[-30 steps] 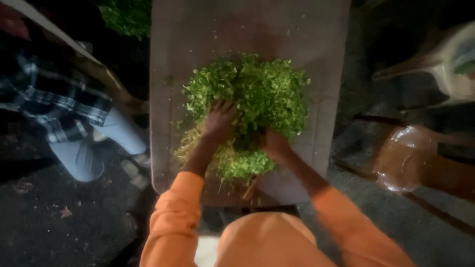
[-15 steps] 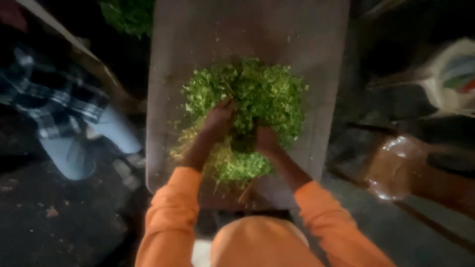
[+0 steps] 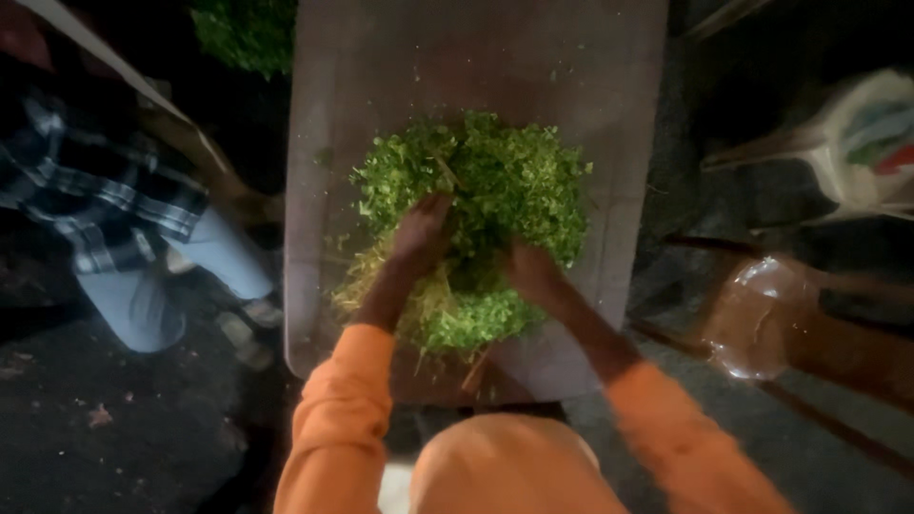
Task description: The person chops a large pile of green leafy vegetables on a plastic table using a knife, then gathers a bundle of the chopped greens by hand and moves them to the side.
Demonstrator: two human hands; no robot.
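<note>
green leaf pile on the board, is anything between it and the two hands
Nothing visible does. The left hand and the right hand are already pressed into the pile of chopped green leaves on the grey board; their fingers sink in, so their grip is unclear.

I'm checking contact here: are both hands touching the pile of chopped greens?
Touching. The head view shows the left hand and right hand pressed into the pile of chopped greens, fingers partly buried in it.

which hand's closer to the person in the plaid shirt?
Left. The left hand presses into the chopped greens on the side toward the person in the plaid shirt; the right hand is farther across the pile.
</note>
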